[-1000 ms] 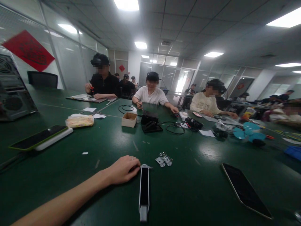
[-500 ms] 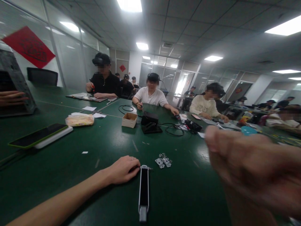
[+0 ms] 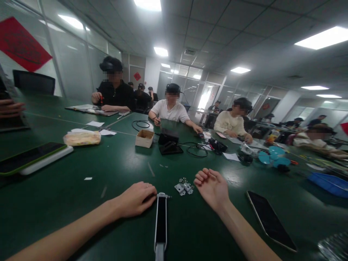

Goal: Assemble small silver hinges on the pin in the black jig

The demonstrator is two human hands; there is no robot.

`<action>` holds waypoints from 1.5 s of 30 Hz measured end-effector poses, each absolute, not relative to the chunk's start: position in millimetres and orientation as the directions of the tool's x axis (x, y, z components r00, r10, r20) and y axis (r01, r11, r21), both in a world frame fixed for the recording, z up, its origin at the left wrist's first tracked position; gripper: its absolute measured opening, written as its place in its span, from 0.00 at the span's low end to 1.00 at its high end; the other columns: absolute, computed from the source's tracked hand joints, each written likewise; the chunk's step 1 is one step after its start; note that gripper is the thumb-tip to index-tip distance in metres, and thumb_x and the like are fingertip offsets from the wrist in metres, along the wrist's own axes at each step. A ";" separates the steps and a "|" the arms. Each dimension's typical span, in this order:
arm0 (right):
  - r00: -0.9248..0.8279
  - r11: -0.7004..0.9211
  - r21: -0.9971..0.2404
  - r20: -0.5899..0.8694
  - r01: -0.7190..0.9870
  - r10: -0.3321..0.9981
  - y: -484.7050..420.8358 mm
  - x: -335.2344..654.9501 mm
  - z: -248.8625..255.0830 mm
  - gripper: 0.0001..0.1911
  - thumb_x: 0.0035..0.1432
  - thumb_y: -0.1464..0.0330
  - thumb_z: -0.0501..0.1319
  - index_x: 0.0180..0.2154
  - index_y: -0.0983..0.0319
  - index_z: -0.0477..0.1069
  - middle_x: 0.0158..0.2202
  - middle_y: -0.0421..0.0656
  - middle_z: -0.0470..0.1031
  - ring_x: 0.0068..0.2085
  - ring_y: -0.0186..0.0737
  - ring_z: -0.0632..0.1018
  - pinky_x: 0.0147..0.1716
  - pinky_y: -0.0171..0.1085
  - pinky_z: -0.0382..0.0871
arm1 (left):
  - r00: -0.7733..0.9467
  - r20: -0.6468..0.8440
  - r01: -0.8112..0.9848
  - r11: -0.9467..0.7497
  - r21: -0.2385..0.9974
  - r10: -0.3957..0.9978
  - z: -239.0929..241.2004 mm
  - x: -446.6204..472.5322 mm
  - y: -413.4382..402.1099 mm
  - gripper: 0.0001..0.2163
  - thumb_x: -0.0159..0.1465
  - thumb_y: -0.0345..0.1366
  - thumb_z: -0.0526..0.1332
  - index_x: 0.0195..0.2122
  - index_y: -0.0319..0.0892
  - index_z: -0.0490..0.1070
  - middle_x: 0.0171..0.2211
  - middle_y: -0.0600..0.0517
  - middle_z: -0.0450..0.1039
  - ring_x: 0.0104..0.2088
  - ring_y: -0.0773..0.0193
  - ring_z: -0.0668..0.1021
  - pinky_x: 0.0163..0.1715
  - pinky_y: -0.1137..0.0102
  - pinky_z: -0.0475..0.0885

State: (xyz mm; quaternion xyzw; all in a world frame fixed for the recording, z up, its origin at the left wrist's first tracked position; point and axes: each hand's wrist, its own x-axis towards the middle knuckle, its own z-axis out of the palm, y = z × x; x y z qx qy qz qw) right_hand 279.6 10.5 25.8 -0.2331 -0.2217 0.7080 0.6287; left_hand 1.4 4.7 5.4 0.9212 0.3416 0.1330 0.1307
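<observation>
My left hand (image 3: 138, 198) rests palm down on the green table (image 3: 119, 239), fingers loosely bent. Its fingertips reach the upper end of a long, narrow device (image 3: 161, 221) with a black face and pale metal frame; whether they touch it I cannot tell. A thin pin or screw sticks out to the right at that end. Just right of it lies a small heap of metal brackets (image 3: 184, 188), with several nuts (image 3: 184, 179) behind. My right hand (image 3: 213, 188) is beside the heap, palm turned up, fingers loosely curled, with nothing seen in it.
A phone (image 3: 272, 221) lies at right, near a blue tray (image 3: 330, 184). Farther back are a cardboard box (image 3: 144, 139), a black stand (image 3: 170, 141), cables and blue discs (image 3: 274, 156). A green-edged phone (image 3: 32, 156) lies left. Several people work across the table.
My right hand has come down from close to the camera at right to beside the metal parts. The view has shifted slightly; my left hand stays by the device.
</observation>
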 end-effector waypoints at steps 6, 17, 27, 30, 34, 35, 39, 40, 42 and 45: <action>-0.191 -0.139 -0.622 0.018 -0.771 0.981 -10.0 263.6 40.2 0.15 0.37 0.76 0.64 0.25 0.61 0.59 0.25 0.36 0.55 0.27 0.31 0.63 0.25 0.32 0.62 | 0.731 0.151 0.597 -0.731 0.330 0.665 4.7 1.8 5.9 0.10 0.67 0.34 0.49 0.39 0.40 0.69 0.35 0.48 0.73 0.34 0.61 0.74 0.35 0.68 0.66; -0.334 -0.176 -0.679 0.108 -0.713 0.937 -32.3 247.1 45.5 0.24 0.27 0.87 0.61 0.29 0.59 0.62 0.29 0.35 0.59 0.31 0.30 0.65 0.26 0.28 0.63 | 0.728 0.134 0.604 -0.721 0.340 0.673 5.9 2.2 6.5 0.10 0.67 0.34 0.50 0.40 0.41 0.69 0.36 0.48 0.72 0.35 0.61 0.73 0.36 0.68 0.67; -0.408 -0.252 -0.650 0.099 -0.717 0.907 -35.0 245.9 42.7 0.25 0.30 0.89 0.63 0.29 0.59 0.63 0.29 0.33 0.60 0.31 0.28 0.66 0.29 0.27 0.64 | 0.730 0.145 0.602 -0.728 0.328 0.668 1.3 1.9 7.8 0.10 0.67 0.35 0.49 0.40 0.40 0.69 0.36 0.48 0.72 0.35 0.61 0.73 0.36 0.68 0.67; -0.400 -0.240 -0.659 0.101 -0.712 0.911 -34.6 245.0 40.3 0.26 0.30 0.89 0.63 0.30 0.58 0.64 0.30 0.33 0.60 0.31 0.27 0.66 0.28 0.27 0.63 | 0.730 0.145 0.603 -0.729 0.325 0.668 2.8 2.5 7.3 0.10 0.67 0.35 0.49 0.40 0.40 0.69 0.36 0.48 0.72 0.35 0.61 0.73 0.36 0.69 0.67; -0.402 -0.238 -0.668 0.100 -0.705 0.910 -34.3 244.5 37.9 0.26 0.29 0.88 0.62 0.31 0.58 0.65 0.31 0.33 0.61 0.32 0.27 0.66 0.28 0.27 0.63 | 0.727 0.144 0.604 -0.725 0.331 0.671 3.8 2.6 6.7 0.10 0.67 0.34 0.49 0.40 0.41 0.69 0.36 0.48 0.73 0.35 0.61 0.73 0.36 0.69 0.67; -0.404 -0.239 -0.670 0.101 -0.703 0.909 -34.4 244.6 37.7 0.26 0.29 0.89 0.62 0.31 0.58 0.65 0.31 0.33 0.61 0.32 0.27 0.66 0.28 0.27 0.63 | 0.726 0.145 0.604 -0.724 0.332 0.672 3.7 2.5 6.7 0.10 0.67 0.34 0.49 0.40 0.41 0.69 0.36 0.48 0.73 0.35 0.61 0.73 0.36 0.69 0.67; -0.408 -0.237 -0.673 0.106 -0.701 0.907 -34.7 244.5 37.6 0.27 0.30 0.89 0.61 0.32 0.58 0.66 0.31 0.34 0.61 0.32 0.28 0.66 0.28 0.27 0.63 | 0.725 0.150 0.602 -0.725 0.334 0.672 2.6 2.0 7.1 0.10 0.67 0.34 0.49 0.40 0.41 0.69 0.36 0.48 0.73 0.35 0.61 0.73 0.36 0.68 0.67; -0.404 -0.233 -0.676 0.105 -0.699 0.909 -34.2 244.6 37.4 0.27 0.29 0.89 0.61 0.32 0.58 0.66 0.31 0.34 0.61 0.32 0.28 0.66 0.27 0.27 0.62 | 0.727 0.148 0.602 -0.726 0.333 0.671 2.5 2.0 7.1 0.10 0.67 0.34 0.49 0.40 0.40 0.69 0.36 0.48 0.73 0.35 0.61 0.73 0.36 0.68 0.67; -0.381 -0.207 -0.696 0.102 -0.687 0.919 -31.3 245.5 36.3 0.26 0.29 0.88 0.61 0.31 0.58 0.67 0.31 0.34 0.61 0.31 0.28 0.65 0.27 0.27 0.62 | 0.730 0.138 0.603 -0.726 0.330 0.669 2.9 2.3 7.1 0.10 0.67 0.34 0.49 0.40 0.40 0.69 0.36 0.48 0.73 0.35 0.61 0.74 0.37 0.68 0.67; -0.279 -0.067 -0.795 0.131 -0.602 0.952 -20.1 251.6 30.0 0.22 0.30 0.86 0.62 0.30 0.59 0.68 0.31 0.35 0.62 0.31 0.30 0.64 0.28 0.28 0.62 | 0.734 0.121 0.607 -0.726 0.322 0.668 5.0 3.2 6.4 0.10 0.67 0.34 0.49 0.40 0.40 0.69 0.37 0.48 0.73 0.36 0.60 0.74 0.38 0.67 0.67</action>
